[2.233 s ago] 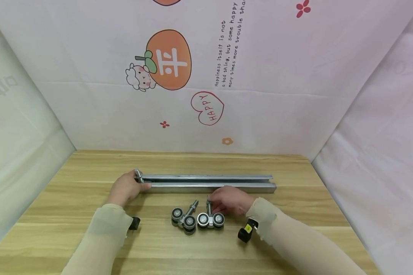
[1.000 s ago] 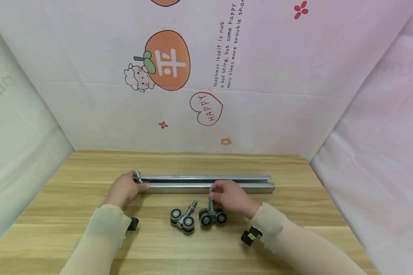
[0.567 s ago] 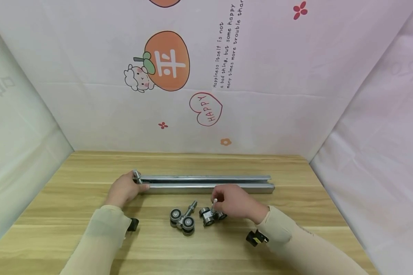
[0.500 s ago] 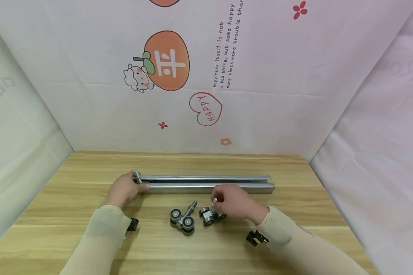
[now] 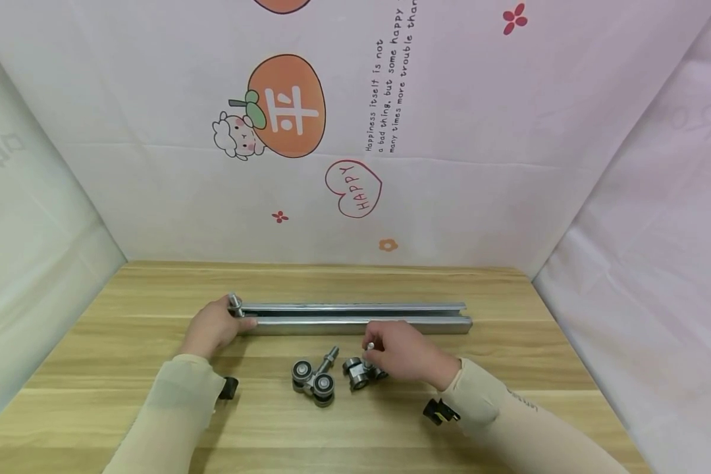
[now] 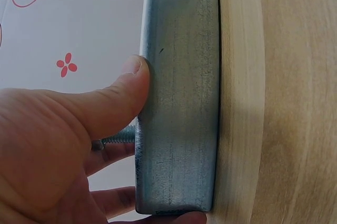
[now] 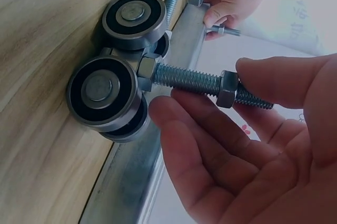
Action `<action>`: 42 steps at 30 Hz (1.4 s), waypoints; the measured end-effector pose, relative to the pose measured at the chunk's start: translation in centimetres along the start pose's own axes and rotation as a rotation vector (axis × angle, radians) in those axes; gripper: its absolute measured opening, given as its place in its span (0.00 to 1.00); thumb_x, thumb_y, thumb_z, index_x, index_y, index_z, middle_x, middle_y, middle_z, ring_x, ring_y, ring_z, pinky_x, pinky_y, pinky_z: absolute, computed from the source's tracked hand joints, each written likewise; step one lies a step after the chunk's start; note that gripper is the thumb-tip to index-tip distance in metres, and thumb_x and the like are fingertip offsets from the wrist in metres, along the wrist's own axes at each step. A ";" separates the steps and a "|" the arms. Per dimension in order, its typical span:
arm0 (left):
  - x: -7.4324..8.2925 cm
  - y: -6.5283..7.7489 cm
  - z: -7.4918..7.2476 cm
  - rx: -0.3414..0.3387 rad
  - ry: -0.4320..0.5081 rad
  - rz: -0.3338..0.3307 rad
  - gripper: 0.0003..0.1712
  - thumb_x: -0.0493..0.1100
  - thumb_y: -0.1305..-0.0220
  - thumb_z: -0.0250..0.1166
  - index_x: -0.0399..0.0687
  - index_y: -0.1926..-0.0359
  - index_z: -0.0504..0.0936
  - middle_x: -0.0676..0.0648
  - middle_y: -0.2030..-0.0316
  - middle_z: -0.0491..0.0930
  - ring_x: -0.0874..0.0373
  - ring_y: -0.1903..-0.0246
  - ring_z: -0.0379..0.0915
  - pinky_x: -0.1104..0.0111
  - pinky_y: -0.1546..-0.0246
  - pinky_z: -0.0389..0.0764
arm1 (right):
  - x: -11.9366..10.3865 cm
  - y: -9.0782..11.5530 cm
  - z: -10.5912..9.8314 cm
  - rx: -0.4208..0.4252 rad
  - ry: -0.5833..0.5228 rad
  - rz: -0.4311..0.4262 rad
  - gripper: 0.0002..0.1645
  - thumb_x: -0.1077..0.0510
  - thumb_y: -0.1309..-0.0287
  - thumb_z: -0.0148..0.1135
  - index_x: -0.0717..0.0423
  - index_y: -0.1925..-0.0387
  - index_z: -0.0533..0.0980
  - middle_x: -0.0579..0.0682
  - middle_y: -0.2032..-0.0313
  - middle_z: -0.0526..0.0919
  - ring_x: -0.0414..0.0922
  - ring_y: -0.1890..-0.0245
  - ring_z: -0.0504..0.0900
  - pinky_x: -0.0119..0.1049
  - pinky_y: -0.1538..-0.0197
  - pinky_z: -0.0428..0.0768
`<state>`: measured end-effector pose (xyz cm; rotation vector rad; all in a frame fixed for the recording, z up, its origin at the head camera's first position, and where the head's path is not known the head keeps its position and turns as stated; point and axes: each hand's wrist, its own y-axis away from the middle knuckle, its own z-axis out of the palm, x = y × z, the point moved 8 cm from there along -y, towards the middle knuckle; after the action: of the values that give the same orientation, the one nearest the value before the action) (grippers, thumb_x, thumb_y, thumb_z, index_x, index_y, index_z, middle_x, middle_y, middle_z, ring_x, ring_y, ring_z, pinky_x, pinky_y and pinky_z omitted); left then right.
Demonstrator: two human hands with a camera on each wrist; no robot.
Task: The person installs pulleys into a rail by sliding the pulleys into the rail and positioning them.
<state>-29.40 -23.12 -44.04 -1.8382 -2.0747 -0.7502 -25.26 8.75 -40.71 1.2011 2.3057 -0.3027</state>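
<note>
My left hand (image 5: 210, 327) grips the left end of a metal channel rail (image 5: 320, 326), thumb along its near side. A threaded bolt (image 6: 120, 135) sticks up out of the slot at that end, in front of the fingers. With thumb and fingers, my right hand (image 5: 409, 352) holds the threaded stem (image 7: 187, 78) of a roller trolley (image 5: 358, 374), thumb by the nut (image 7: 228, 88). The stem points up and the wheels are at the tabletop, partly hidden by the hand in the head view. Left of it lies a second roller trolley (image 5: 314, 382), stem slanting away to the right.
The rail runs left to right across the wooden table (image 5: 272, 434), behind both trolleys, slot facing up. A printed white cloth (image 5: 450, 197) hangs behind the table, with white cloth walls on both sides. A small black camera (image 5: 440, 411) is strapped at my right wrist.
My right hand has tipped the trolley from lying, stem pointing away, to stem upright, moving slightly right. In the last half second it barely moves. My left hand stays on the rail's end.
</note>
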 end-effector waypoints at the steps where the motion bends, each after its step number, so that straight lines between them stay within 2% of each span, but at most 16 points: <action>1: 0.0 0.0 0.0 -0.001 0.000 -0.001 0.41 0.59 0.34 0.67 0.29 0.37 0.68 0.25 0.43 0.72 0.29 0.44 0.68 0.40 0.45 0.69 | 0.0 0.0 0.0 0.003 0.006 -0.005 0.03 0.57 0.35 0.65 0.47 0.65 0.77 0.36 0.77 0.77 0.36 0.78 0.74 0.36 0.72 0.76; 8: -0.1 0.0 0.0 0.004 0.000 0.005 0.41 0.58 0.34 0.67 0.28 0.37 0.68 0.24 0.44 0.72 0.28 0.44 0.68 0.39 0.44 0.69 | -0.2 0.4 -0.3 0.006 0.039 -0.018 0.06 0.57 0.35 0.65 0.44 0.68 0.77 0.35 0.77 0.76 0.36 0.79 0.72 0.36 0.72 0.74; 14: 0.1 -0.1 -0.1 0.013 -0.004 0.015 0.39 0.58 0.35 0.67 0.30 0.39 0.70 0.26 0.46 0.74 0.30 0.46 0.70 0.40 0.45 0.70 | 0.0 0.8 -0.9 0.019 0.036 0.017 0.06 0.58 0.36 0.67 0.46 0.68 0.78 0.36 0.76 0.76 0.38 0.78 0.72 0.38 0.72 0.73; 28: -0.2 -0.2 0.2 0.001 -0.015 -0.002 0.46 0.59 0.35 0.66 0.27 0.32 0.64 0.23 0.40 0.69 0.27 0.41 0.65 0.39 0.41 0.66 | 3.0 2.2 -2.4 0.044 0.025 0.170 0.05 0.58 0.38 0.69 0.47 0.69 0.80 0.39 0.73 0.77 0.42 0.75 0.73 0.41 0.69 0.74; 38: -0.1 0.0 0.1 -0.006 -0.014 0.012 0.46 0.60 0.35 0.66 0.28 0.32 0.65 0.24 0.42 0.70 0.26 0.42 0.65 0.38 0.42 0.66 | 4.9 3.5 -3.9 0.066 0.087 0.207 0.06 0.57 0.39 0.70 0.46 0.70 0.80 0.39 0.74 0.76 0.41 0.76 0.72 0.40 0.70 0.73; 42: 0.0 -0.1 0.1 -0.009 -0.011 0.013 0.45 0.60 0.35 0.66 0.29 0.33 0.65 0.24 0.42 0.71 0.26 0.42 0.66 0.38 0.43 0.67 | 6.0 4.0 -4.4 0.074 0.074 0.220 0.06 0.58 0.39 0.70 0.49 0.70 0.80 0.42 0.75 0.75 0.42 0.76 0.72 0.40 0.71 0.73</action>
<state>-29.45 -23.10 -44.14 -1.8634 -2.0675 -0.7488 -26.38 17.07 -40.09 1.5116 2.2142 -0.2697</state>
